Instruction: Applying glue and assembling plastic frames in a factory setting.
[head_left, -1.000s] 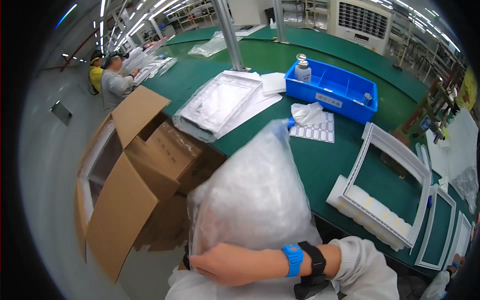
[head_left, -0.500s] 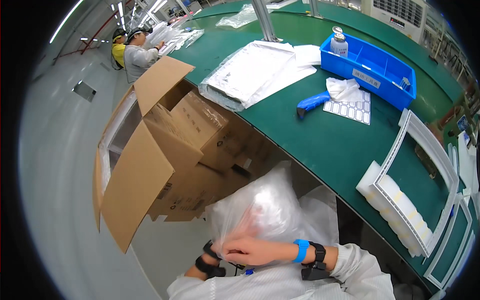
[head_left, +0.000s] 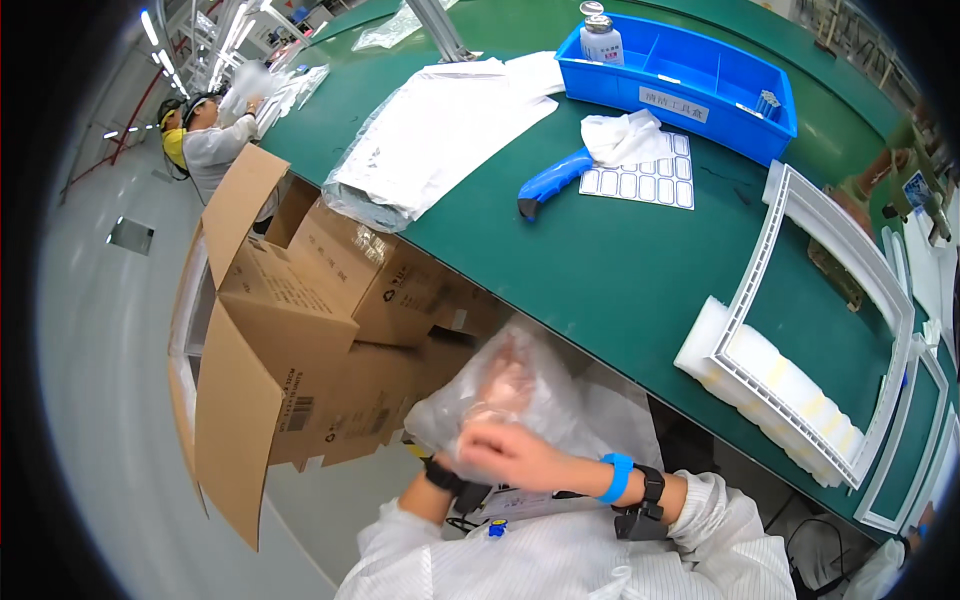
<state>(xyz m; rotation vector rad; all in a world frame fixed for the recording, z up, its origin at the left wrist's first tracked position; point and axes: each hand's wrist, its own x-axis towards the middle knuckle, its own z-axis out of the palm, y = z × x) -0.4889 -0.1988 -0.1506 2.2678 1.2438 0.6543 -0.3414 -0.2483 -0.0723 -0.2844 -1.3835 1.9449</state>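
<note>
1. Bright white ceiling tubes (head_left: 150, 28) shine past the far left end of the long green worktable (head_left: 600, 265).
2. Shadow darkens the brown cardboard boxes (head_left: 395, 312) beside its near edge.
3. Below it, my bare right hand (head_left: 515, 455) looks slightly blurred.
4. Fisheye distortion bows its edges.

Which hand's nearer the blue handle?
Left. The left hand, seen through the clear bag, is off the table's near edge, short of the blue handle; the right hand is farther back.

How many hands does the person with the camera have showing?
2. The left hand shows blurrily through the clear plastic bag; the right hand is just below it, by the left wrist. Neither is completely hidden.
</note>
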